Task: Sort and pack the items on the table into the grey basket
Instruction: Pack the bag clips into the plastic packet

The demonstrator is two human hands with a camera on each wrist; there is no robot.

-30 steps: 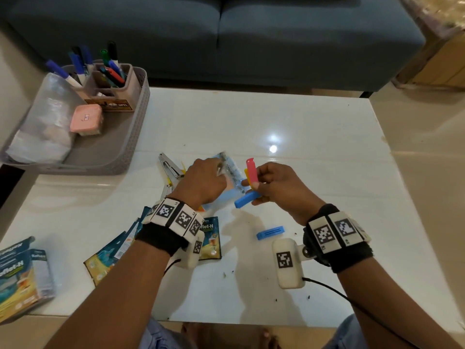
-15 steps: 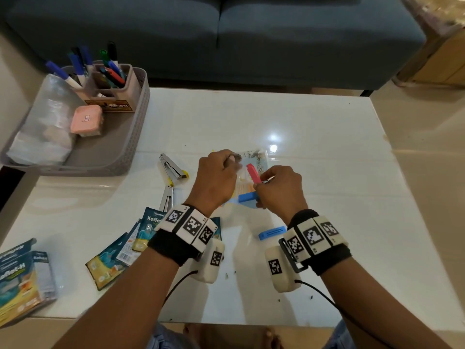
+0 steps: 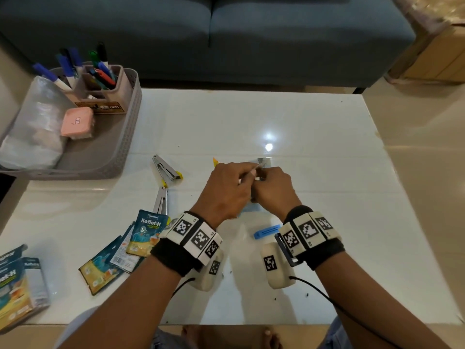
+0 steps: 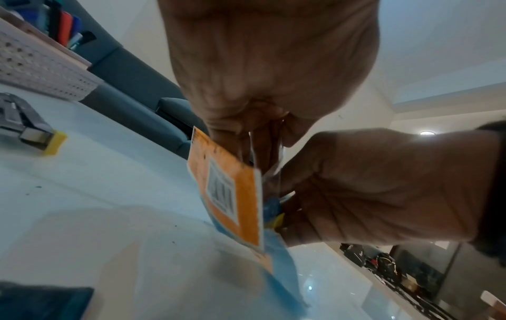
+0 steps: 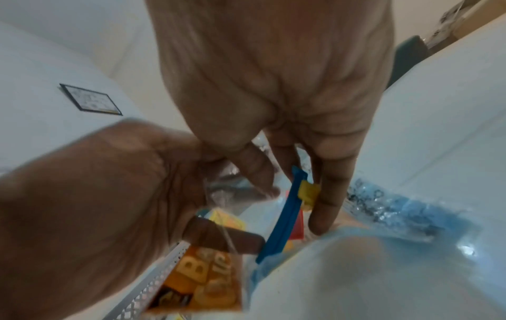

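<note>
My left hand (image 3: 226, 190) pinches the top of a clear clip packet (image 3: 262, 162) with an orange card (image 4: 232, 194) inside, held upright on the white table (image 3: 314, 152). My right hand (image 3: 273, 190) is pressed against it, its fingers curled round a blue clip (image 5: 284, 216) together with a yellow clip (image 5: 309, 190) and a red one, pushed down into the packet's mouth. Another blue clip (image 3: 267, 231) lies on the table near my right wrist. The grey basket (image 3: 128, 127) stands at the far left.
The basket holds a pen holder (image 3: 100, 81), a pink box (image 3: 76, 120) and a plastic bag (image 3: 32, 127). Two metal staplers (image 3: 167, 170) lie left of my hands. Koflet-H sachets (image 3: 147, 231) and boxes (image 3: 17, 280) lie front left. A sofa (image 3: 226, 34) stands behind the table.
Both hands moved away from me and closed together over the packet. The pink clip that stood up in my right hand is now out of sight in the head view.
</note>
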